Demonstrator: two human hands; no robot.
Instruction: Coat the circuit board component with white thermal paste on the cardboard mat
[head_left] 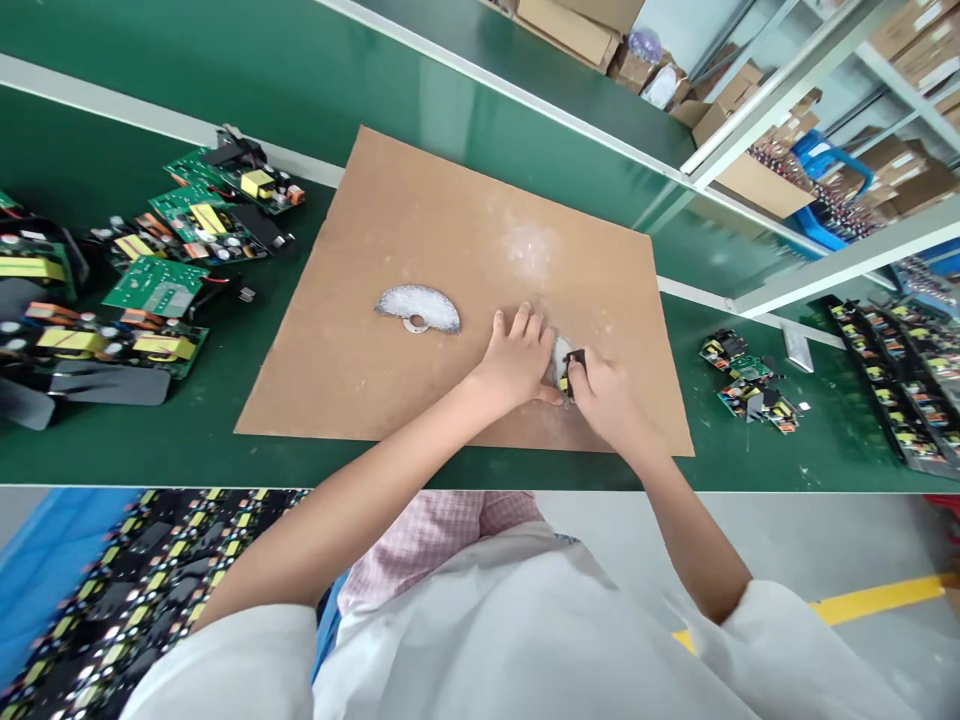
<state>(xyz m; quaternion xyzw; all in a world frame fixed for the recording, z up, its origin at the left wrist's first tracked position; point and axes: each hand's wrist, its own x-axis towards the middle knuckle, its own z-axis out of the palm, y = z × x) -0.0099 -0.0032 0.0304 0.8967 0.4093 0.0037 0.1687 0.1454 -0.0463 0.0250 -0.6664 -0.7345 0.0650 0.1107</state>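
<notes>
Our right fingers [589, 375] clamp a small black-and-yellow transformer [571, 372] (partly hidden); our left hand [516, 360] lies open just beside it.

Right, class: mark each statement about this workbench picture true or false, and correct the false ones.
1. The right hand pinches a small black-and-yellow component. True.
2. The left hand grips a circuit board. False: it lies open on the brown board, holding no circuit board.
3. A half-disc with a central hole lies on the brown board. True.
4. The populated circuit boards at the left are packed in a blue crate. False: they lie on the green bench.
5. Cardboard boxes stand at the upper right. True.
</notes>
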